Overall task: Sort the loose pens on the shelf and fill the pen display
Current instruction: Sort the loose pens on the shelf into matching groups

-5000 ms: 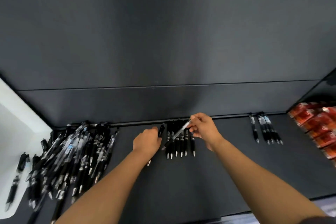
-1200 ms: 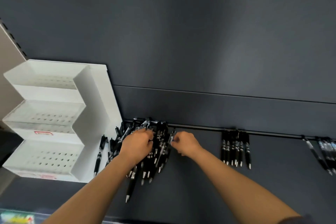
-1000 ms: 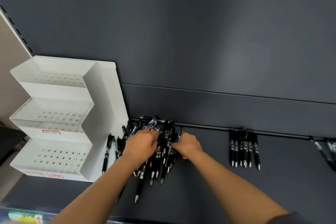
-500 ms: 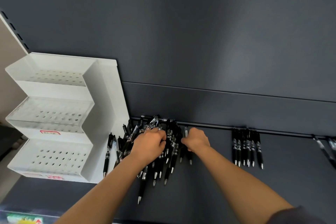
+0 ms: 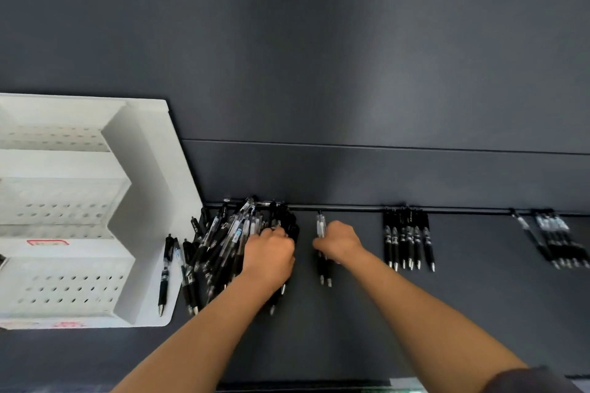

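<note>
A loose heap of black pens [image 5: 223, 242] lies on the dark shelf against the back rail. My left hand [image 5: 271, 252] rests on the heap's right side with fingers curled over pens there. My right hand [image 5: 338, 241] grips two pens [image 5: 321, 226], clear-topped with black lower halves, apart from the heap to its right. A sorted row of black pens [image 5: 408, 239] lies further right, and another group of pens [image 5: 555, 239] lies at the far right. The white tiered pen display [image 5: 143, 201] stands at the left, its perforated tiers holding no pens.
A black rail [image 5: 351, 208] runs along the back of the shelf under the dark back panel. Two stray pens [image 5: 166, 271] lie against the display's side wall. The shelf's front edge [image 5: 287, 384] runs below my forearms.
My right hand has drawn two pens rightward out of the heap, opening a gap between them and the pile. My left hand stays on the heap.
</note>
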Available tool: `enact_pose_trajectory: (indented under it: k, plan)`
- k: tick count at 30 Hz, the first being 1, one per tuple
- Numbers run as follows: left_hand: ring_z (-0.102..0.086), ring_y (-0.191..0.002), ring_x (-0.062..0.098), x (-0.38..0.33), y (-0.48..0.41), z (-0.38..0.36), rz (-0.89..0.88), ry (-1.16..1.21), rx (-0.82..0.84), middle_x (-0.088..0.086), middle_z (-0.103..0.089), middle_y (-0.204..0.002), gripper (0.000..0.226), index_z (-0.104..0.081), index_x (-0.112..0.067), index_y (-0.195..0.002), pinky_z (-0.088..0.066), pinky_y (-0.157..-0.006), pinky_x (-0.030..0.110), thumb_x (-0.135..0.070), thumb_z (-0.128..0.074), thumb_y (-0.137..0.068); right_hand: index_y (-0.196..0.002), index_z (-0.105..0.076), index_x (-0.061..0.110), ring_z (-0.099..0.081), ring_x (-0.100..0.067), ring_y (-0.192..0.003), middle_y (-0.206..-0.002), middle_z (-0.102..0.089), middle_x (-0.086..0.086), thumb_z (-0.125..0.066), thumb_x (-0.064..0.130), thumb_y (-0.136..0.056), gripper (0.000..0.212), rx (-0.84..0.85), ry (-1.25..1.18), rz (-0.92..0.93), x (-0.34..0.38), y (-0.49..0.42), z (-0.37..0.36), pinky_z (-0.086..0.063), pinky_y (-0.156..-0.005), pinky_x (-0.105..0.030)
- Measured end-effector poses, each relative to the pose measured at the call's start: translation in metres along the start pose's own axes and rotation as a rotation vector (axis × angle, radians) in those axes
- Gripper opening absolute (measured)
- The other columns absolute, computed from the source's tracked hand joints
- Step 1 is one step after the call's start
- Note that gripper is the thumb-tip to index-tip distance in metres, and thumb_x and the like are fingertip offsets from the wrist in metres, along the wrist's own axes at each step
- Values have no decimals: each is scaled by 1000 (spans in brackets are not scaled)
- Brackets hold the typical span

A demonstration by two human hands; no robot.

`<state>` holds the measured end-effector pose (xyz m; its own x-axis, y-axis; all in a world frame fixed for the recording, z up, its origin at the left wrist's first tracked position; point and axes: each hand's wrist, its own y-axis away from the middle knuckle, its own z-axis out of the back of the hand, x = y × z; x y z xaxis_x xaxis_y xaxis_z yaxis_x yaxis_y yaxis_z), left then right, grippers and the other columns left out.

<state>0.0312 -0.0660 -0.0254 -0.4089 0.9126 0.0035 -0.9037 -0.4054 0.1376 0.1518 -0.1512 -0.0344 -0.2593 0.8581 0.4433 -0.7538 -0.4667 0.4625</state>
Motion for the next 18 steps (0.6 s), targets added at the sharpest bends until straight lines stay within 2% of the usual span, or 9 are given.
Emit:
enact_pose_trajectory:
  k: [5,9,12,15,18]
  plan:
    - [-49,-116,28,-22,-4,-7,37,-119,63,8,-52,-125,32,-57,-12,-120,-41,-88,37,-24,-54,-91,-82,-60,11,-64,-30,-95,-97,-66,-16,-60,24,-80,13,-28,-21,16,-11,7,3,-42,-67,-25]
    - [-54,-111,28,-29,-4,-13,59,-151,84,9,-55,-121,32,-53,-10,-121,-42,-84,34,-14,-54,-90,-62,-47,15,-63,-28,-89,-84,-59,-11,-59,24,-80,24,-27,-33,-3,-21,11,5,-41,-66,-25]
    - [-57,-107,27,-32,-3,-16,62,-170,109,7,-57,-117,31,-57,-11,-118,-40,-75,31,-9,-52,-88,-60,-44,17,-59,-25,-81,-83,-58,-9,-59,22,-80,25,-42,-40,-6,-30,14,9,-41,-65,-25]
    - [-60,-105,26,-36,-3,-14,62,-118,137,7,-60,-115,28,-59,-11,-115,-36,-70,30,-12,-49,-89,-61,-47,16,-60,-26,-78,-81,-59,-9,-58,20,-80,22,-58,-46,0,-35,16,11,-46,-65,-26]
    - [-62,-105,29,-40,-10,-2,81,13,135,7,-63,-115,25,-57,-10,-112,-40,-71,31,-16,-46,-91,-60,-46,16,-62,-27,-80,-80,-59,-10,-57,18,-81,24,-75,-76,34,-35,17,17,-49,-68,-28]
